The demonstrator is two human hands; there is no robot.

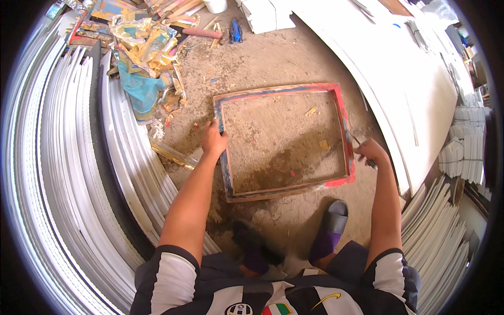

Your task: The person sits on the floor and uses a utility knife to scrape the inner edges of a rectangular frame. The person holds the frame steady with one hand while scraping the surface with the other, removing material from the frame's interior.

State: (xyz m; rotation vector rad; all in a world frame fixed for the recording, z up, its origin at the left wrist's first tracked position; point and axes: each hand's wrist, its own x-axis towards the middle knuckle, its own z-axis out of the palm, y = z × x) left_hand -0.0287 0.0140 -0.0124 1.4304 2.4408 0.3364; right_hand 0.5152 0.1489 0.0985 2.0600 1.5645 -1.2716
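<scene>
Dusty floor (278, 131) is showing inside a wooden frame (278, 90) between the left hand (213, 139), which is gripping one side, presumably steadying it, and the right hand (371, 151), which is clutching perhaps a thin tool (356, 139).

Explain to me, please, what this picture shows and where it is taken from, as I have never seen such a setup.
There is no machine here: the hands are a person's own, bare. The single picture comes from a wide fisheye camera on the person's head, looking down, so straight edges bend near the rim. The left hand has its grip on one side of a rectangular frame with red and dark paint. The right hand, at the opposite side, holds a slim tool, too small to identify. On the stained floor lies a heap of torn scraps; stacked white sheets line the left.
</scene>
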